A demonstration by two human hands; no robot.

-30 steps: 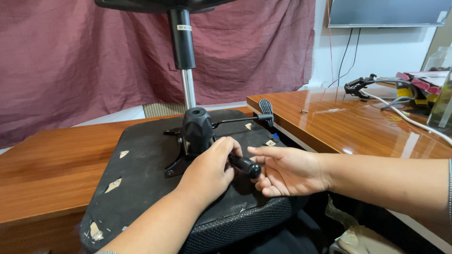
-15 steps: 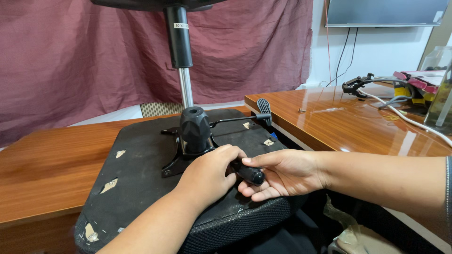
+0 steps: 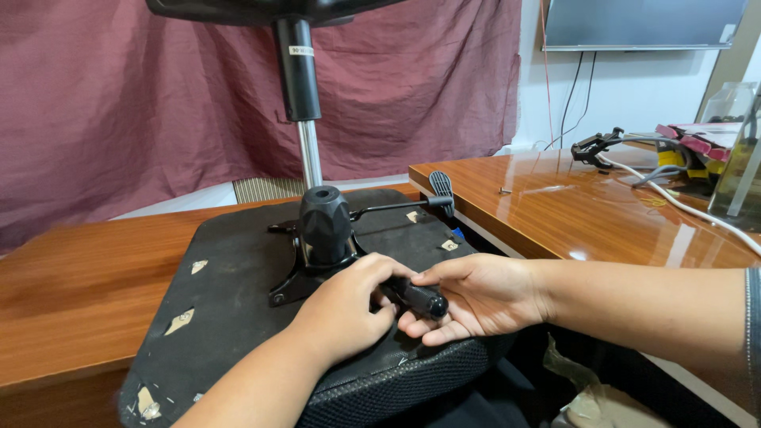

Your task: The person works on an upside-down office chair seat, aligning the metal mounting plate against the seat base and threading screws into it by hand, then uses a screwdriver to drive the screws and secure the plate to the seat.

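On the underside of the upturned chair seat (image 3: 230, 277), the left hand (image 3: 345, 313) and right hand (image 3: 472, 297) both close their fingers around a black knob (image 3: 420, 299), beyond which the black mechanism housing (image 3: 323, 226) and gas-lift column (image 3: 301, 103) rise above the wooden tables (image 3: 79, 277).
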